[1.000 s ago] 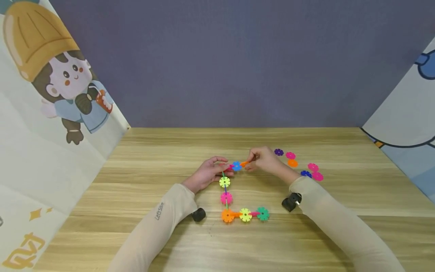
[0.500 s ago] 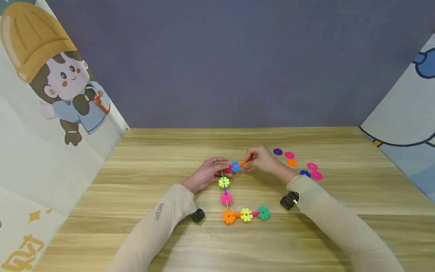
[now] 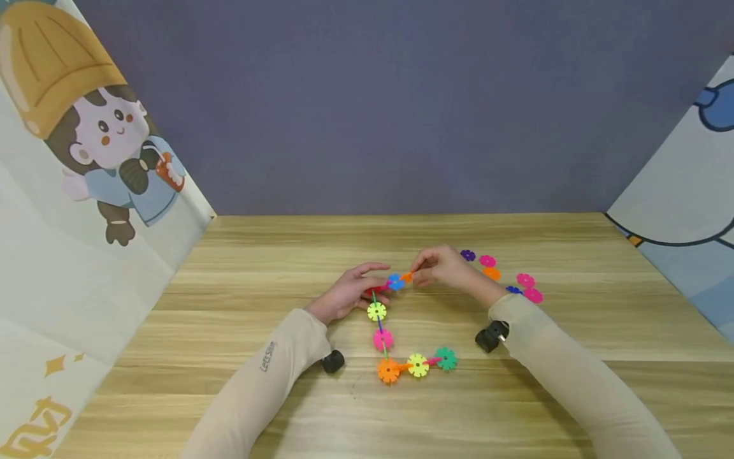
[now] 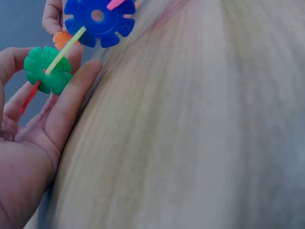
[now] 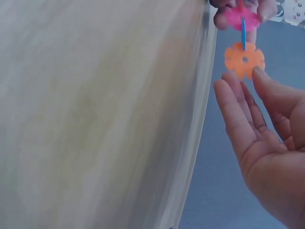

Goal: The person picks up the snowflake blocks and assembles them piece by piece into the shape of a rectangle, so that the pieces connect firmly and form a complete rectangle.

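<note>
A person has two hands on a chain (image 3: 383,340) of bright little discs shaped like flowers, above a wooden table (image 3: 258,268). The left hand (image 3: 351,290) holds the red disc (image 3: 374,291) at the top corner, with the thumb over it and fingers underneath. The right hand (image 3: 444,269) pinches the orange disc (image 3: 406,277) at the far end of the top row, between the thumb and fingertips. Between the two hands, the top row also has a pink disc and a light blue disc (image 3: 395,282). From the red one, the chain comes down toward the person: a green disc (image 4: 47,71), a yellow disc (image 3: 376,312), a dark blue disc (image 4: 99,19), a pink one, another green one seen from its thin side, and then a big orange corner disc (image 3: 388,370). There it turns to the right, with a lower yellow disc (image 3: 418,365) and a last green disc (image 3: 445,358) at the end. Loose discs lie past the right hand: a purple disc (image 3: 467,255), an orange one, three pink ones and a blue one partly behind the right arm. Each wrist wears a small black camera (image 3: 492,336), and a dark wall (image 3: 367,108) stands behind the table
</note>
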Motion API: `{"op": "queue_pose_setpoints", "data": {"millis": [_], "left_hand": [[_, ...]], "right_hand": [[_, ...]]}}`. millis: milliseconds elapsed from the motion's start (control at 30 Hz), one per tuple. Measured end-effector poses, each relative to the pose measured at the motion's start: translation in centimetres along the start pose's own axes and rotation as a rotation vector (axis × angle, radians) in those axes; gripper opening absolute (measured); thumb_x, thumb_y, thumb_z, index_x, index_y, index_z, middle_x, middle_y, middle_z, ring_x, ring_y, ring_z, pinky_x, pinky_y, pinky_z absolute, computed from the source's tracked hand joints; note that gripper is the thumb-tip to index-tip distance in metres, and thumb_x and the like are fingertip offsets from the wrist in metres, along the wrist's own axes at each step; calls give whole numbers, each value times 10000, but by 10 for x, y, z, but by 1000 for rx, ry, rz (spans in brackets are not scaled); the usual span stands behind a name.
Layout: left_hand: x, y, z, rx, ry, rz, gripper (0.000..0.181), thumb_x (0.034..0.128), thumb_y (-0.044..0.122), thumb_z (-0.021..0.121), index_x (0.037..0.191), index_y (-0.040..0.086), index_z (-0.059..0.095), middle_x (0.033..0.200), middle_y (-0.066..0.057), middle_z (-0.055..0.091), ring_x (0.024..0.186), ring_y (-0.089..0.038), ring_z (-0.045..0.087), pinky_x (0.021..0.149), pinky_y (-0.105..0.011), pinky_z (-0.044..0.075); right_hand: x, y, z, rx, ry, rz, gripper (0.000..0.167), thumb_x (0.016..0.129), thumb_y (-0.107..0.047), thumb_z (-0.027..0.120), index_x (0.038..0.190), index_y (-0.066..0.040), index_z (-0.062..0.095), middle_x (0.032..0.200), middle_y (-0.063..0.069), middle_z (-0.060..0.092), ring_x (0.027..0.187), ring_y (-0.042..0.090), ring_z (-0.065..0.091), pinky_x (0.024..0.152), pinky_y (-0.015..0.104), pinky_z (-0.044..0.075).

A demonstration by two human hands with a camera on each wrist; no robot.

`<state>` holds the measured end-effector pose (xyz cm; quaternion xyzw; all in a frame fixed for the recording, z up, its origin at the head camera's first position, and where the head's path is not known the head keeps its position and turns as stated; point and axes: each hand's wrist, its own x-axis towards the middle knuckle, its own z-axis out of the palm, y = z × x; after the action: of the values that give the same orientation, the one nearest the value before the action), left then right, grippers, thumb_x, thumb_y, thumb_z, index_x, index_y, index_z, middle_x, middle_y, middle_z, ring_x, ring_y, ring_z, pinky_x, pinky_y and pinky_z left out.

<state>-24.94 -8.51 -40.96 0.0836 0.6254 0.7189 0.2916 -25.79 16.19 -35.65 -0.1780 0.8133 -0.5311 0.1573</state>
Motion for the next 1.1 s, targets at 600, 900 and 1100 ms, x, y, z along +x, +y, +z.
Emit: {"op": "queue_pose_setpoints", "data": {"millis": [600,900,1100], "left_hand": [[1,7,-5,19,-69,2,586,926,54,434,1511,101,419,701,-49,653,560,-154,641,529,-245,541],[2,7,-3,13,-26,10,486,960,121,642,1425,58,513,747,-48,653,580,-124,629,617,-315,605],[4,9,-1,37,-5,11,478,950,92,648,1410,50,529,812,-91,704,677,-168,687,709,-386,619]], "right_hand": [[-2,14,-52,71,85,58,354,886,127,637,1190,251,504,923,160,685,781,143,696,790,405,606],[-1,21,-80,9,173,80,377,879,108,655,1207,232,516,893,124,684,818,261,716,812,467,592],[2,27,-91,-70,208,114,386,886,85,662,1225,210,529,1012,246,668,851,296,714,815,441,594]]}}
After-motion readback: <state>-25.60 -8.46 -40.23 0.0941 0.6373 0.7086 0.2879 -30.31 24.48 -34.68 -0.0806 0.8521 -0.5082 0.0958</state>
